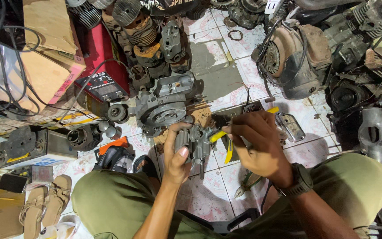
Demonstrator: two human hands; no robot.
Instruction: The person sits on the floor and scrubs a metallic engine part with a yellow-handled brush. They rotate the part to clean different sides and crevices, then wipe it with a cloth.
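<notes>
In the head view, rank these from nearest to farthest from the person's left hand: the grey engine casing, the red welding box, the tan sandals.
1. Grey engine casing: just above the left hand, on the tiled floor.
2. Red welding box: farther up and to the left, beside the cardboard.
3. Tan sandals: farthest, at the lower left near the knee.

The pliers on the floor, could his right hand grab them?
Probably yes. The pliers lie on bare tile just under the right hand, nothing covering them. But that hand holds a yellow tool against the metal part, so it would have to let go first.
</notes>
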